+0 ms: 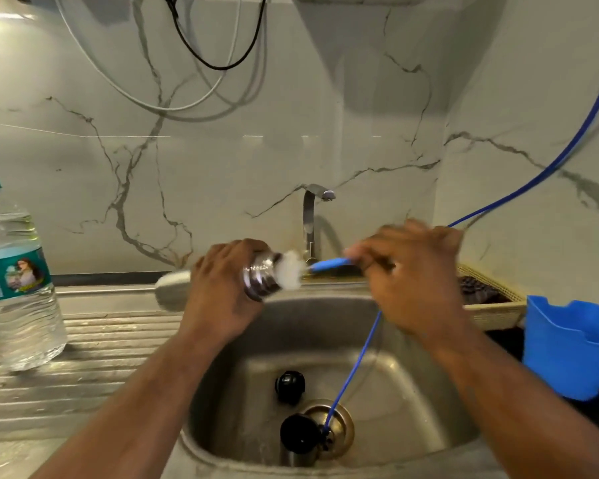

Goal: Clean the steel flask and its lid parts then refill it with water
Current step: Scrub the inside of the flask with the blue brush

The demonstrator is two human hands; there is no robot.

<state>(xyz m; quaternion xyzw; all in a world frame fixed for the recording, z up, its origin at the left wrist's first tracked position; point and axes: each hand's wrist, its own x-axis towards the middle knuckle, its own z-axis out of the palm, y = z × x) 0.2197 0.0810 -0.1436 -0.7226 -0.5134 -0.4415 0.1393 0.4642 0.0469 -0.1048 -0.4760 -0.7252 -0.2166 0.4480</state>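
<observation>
The left hand [222, 288] holds the flask [261, 276] lying on its side in the air above the sink [412, 392]. Its fingers [232, 252] are curled round the body of the flask. The shiny neck and mouth stick out to the right of the fingers, and a pale, blurred end shows to the left of the hand. The right hand [412, 271] grips the blue handle of a brush [325, 264], fingers closed round it, though blur hides how each finger lies. The white bristles are at the mouth of the flask, just touching it. Two black lid parts lie on the sink floor, one [290, 385] near the middle and one [300, 433] at the drain. A thin blue hose [353, 364] runs down from the right wall to the drain. The tap [309, 216] stands behind the hands. A water bottle [18, 288] stands upright on the ribbed surface [83, 375] at left, and a blue tub [567, 347] is at right.
</observation>
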